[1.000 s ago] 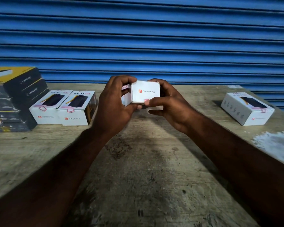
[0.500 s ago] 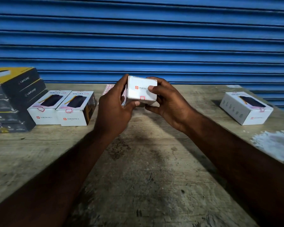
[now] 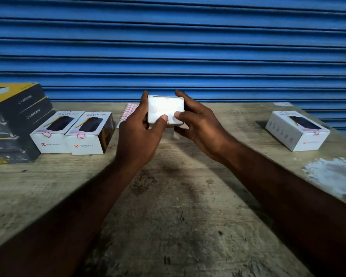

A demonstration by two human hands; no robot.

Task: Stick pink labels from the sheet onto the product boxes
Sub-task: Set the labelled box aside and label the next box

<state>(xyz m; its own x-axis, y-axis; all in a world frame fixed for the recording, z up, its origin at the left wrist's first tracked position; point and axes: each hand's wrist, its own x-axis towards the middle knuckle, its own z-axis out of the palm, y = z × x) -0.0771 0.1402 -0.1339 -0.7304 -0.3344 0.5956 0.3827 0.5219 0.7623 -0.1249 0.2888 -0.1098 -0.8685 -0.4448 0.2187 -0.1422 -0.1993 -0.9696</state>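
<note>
Holding the small white box up off the table, the left hand and right hand each keep a closed grip on it. Fingers wrap behind and both thumbs meet on its lower front edge, probably pressing a label flat; only a trace of pink shows there. The label sheet lies just behind, handy for peeling. 2 labelled boxes sit together at left, 1 more box well apart at right.
</note>
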